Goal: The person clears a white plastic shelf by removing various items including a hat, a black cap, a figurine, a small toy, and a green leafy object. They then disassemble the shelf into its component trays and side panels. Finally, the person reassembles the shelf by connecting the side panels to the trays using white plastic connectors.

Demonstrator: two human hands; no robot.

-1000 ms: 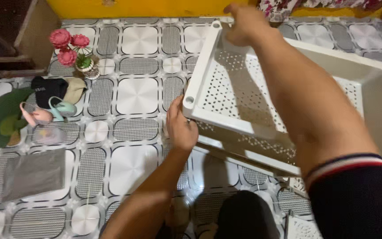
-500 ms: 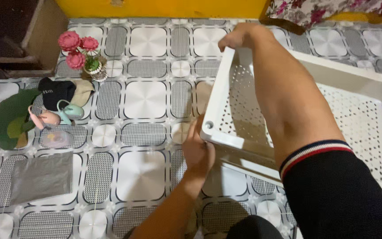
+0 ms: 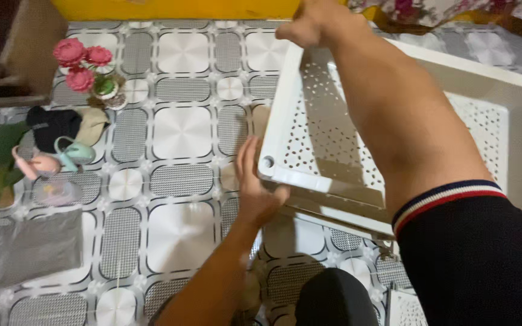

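The white perforated plastic basket [image 3: 333, 139] stands tilted over the patterned grey floor mat [image 3: 176, 133]. The left hand [image 3: 255, 187] grips its near-left corner; the right hand [image 3: 315, 24] grasps its far rim.

A white perforated plastic basket [image 3: 333, 139], tilted on edge above the patterned floor.

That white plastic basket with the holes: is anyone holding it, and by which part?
Yes. The white perforated plastic basket is held by both hands: the left hand at its near corner, the right hand on its far rim.
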